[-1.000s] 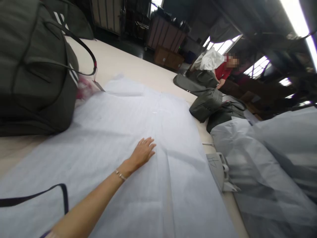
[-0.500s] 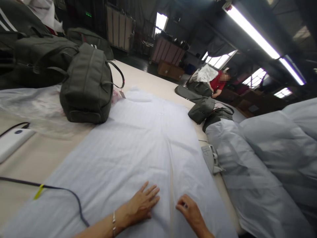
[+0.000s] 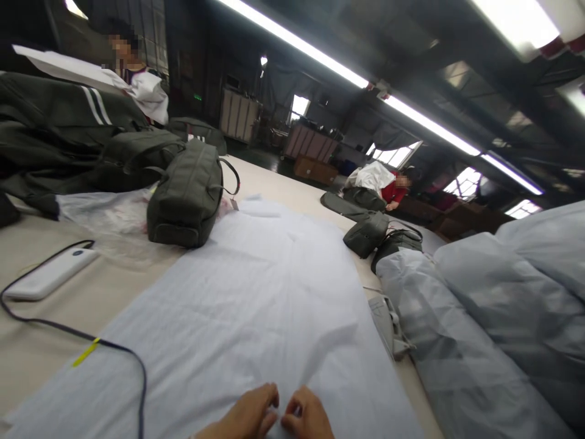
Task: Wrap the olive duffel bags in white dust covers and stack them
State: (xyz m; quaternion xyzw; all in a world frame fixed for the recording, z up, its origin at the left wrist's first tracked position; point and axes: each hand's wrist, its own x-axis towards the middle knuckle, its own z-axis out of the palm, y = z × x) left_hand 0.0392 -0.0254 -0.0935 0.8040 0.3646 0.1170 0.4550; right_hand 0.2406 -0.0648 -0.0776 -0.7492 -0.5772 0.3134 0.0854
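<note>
A long white sheet (image 3: 219,305) lies spread over the pale table. At its near edge, low in the picture, my left hand (image 3: 251,411) rests with bent fingers close to the thumb. My right hand (image 3: 308,414) is just beside it, its thumb and forefinger curled together at the sheet. Whatever is between the fingertips of either hand is too small to make out. A dark cord (image 3: 123,349) with a yellow tag (image 3: 86,352) crosses the sheet's left part.
Dark green bags (image 3: 187,195) stand at the back left, beside clear plastic. A white power bank (image 3: 52,274) lies left. Wrapped grey bundles (image 3: 457,323) line the right, next to a grey device (image 3: 386,323). Two people work farther back, one at left, one in red (image 3: 393,190).
Both hands have come together at the near edge; my left hand, flat before, is now curled. The gap along the sheet no longer shows. The view has shifted, bringing in a person at left.
</note>
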